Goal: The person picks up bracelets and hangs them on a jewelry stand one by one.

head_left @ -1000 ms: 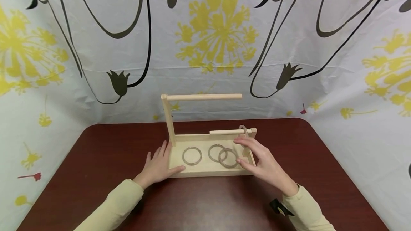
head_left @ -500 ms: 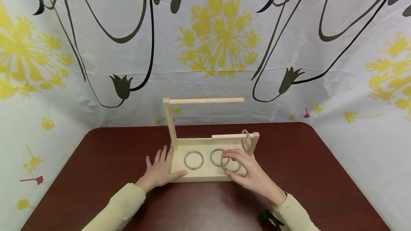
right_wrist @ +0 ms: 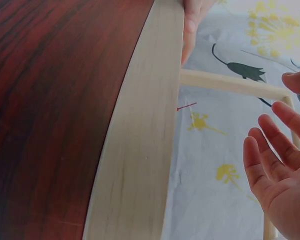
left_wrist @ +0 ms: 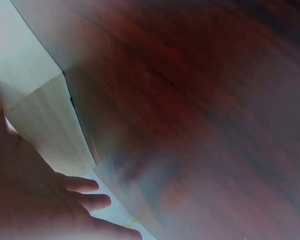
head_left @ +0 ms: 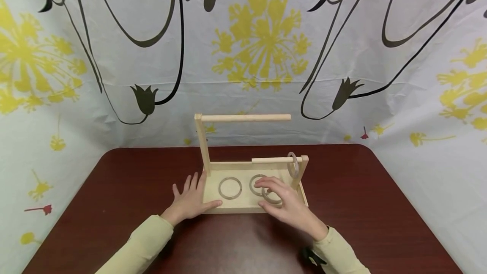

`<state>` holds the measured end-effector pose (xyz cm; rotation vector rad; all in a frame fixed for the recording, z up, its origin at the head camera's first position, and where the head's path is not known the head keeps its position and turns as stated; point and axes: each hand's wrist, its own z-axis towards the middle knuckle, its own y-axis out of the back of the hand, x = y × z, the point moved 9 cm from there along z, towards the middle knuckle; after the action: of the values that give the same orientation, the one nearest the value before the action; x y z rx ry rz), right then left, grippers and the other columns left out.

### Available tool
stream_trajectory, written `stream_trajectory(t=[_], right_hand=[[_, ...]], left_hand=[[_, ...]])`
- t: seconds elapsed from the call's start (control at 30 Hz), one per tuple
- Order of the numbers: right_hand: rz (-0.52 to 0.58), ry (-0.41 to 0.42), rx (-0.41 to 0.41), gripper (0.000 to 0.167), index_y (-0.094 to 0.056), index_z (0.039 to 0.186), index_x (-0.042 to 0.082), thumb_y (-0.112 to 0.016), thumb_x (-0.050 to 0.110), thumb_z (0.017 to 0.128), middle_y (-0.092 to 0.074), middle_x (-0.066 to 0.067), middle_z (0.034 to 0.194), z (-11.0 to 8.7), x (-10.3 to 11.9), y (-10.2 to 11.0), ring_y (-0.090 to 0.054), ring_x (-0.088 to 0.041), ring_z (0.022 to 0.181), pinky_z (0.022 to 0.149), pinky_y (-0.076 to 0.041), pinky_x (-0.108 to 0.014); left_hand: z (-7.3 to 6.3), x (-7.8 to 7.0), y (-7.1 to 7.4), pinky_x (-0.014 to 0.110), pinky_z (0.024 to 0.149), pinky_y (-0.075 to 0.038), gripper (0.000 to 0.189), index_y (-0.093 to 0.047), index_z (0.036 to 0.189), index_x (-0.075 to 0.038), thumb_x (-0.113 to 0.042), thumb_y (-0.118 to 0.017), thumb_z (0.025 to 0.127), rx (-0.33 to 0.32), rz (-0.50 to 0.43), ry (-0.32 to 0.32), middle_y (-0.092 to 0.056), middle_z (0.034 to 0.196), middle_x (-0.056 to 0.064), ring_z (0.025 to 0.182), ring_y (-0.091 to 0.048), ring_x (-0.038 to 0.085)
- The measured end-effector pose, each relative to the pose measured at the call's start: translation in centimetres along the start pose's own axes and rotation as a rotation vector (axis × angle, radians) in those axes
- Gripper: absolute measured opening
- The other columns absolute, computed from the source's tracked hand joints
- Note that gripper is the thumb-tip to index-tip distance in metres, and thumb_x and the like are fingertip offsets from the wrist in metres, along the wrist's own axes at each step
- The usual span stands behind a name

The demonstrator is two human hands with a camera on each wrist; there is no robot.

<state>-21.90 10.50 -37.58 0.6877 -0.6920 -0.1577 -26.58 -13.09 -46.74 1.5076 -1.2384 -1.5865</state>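
A shallow wooden tray (head_left: 243,209) lies on the table, with a tall post and long upper dowel (head_left: 247,118) at its left end and a short lower dowel (head_left: 268,160) at its right. My left hand (head_left: 188,200) rests against the tray's left end, fingers spread, thumb on the front rim. My right hand (head_left: 285,206) hovers over two overlapping rings, fingers loosely bent and apart, thumb near the closer ring (head_left: 273,202). The farther ring (head_left: 251,184) is partly behind the fingers. A third ring (head_left: 219,188) lies flat at left. Another ring (head_left: 296,166) hangs on the short dowel.
The dark red-brown table (head_left: 144,181) reaches around the tray. A patterned white cloth (head_left: 243,62) with yellow and grey flowers stands behind and at both sides. A dark strap (head_left: 312,257) sits by the right sleeve. The tray's front wall (right_wrist: 135,150) fills the right wrist view's middle.
My right hand has moved left and away from the hanging ring to above the two overlapping rings. My left hand has kept its place on the tray. The head view has shifted slightly.
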Motion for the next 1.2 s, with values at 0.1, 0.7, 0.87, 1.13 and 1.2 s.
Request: stream_trajectory(t=[0.1,0.7,0.87,1.13,1.2], right_hand=[[0.017,0.004,-0.004,0.038,-0.064,0.118,0.007,-0.076,0.008,0.082,-0.060,-0.002,0.122,0.1,-0.2,-0.2,-0.057,-0.015,0.110,0.079,-0.051,-0.039],[0.072,0.013,0.030,0.037,-0.063,0.116,0.006,-0.075,0.003,0.081,-0.063,-0.005,0.112,1.9,-1.2,-3.1,-0.060,-0.025,0.101,0.073,-0.054,-0.037],[0.058,-0.029,0.051,0.039,-0.064,0.117,0.004,-0.076,0.004,0.080,-0.064,-0.003,0.114,2.1,-1.7,-4.2,-0.057,-0.019,0.104,0.077,-0.052,-0.033],[0.081,-0.054,0.082,0.039,-0.063,0.119,0.004,-0.076,0.005,0.082,-0.063,-0.003,0.117,2.7,-2.1,-5.8,-0.058,-0.022,0.106,0.080,-0.051,-0.033],[0.087,-0.064,0.092,0.039,-0.062,0.120,0.004,-0.075,0.006,0.083,-0.063,-0.004,0.118,2.8,-2.2,-6.1,-0.059,-0.025,0.105,0.081,-0.051,-0.033]], left_hand=[[0.1,0.1,-0.1,0.077,0.096,-0.001,0.112,-0.012,0.155,-0.007,-0.074,-0.057,0.079,-0.006,-0.002,-0.008,-0.020,0.152,0.031,0.139,-0.014,0.050],[0.0,0.1,-0.1,0.078,0.096,-0.006,0.111,-0.010,0.155,-0.007,-0.069,-0.062,0.080,0.032,-0.031,0.026,-0.025,0.150,0.032,0.137,-0.022,0.050],[0.0,-0.1,-0.2,0.078,0.096,-0.007,0.112,-0.009,0.155,-0.007,-0.070,-0.061,0.079,0.038,-0.031,0.028,-0.024,0.149,0.033,0.137,-0.022,0.050],[0.1,0.0,-0.1,0.077,0.097,-0.009,0.113,-0.008,0.155,-0.006,-0.070,-0.062,0.079,0.048,-0.027,0.038,-0.026,0.147,0.035,0.136,-0.024,0.051],[0.1,0.1,-0.1,0.077,0.097,-0.009,0.113,-0.008,0.155,-0.005,-0.070,-0.062,0.079,0.047,-0.024,0.037,-0.027,0.147,0.036,0.136,-0.025,0.051]])
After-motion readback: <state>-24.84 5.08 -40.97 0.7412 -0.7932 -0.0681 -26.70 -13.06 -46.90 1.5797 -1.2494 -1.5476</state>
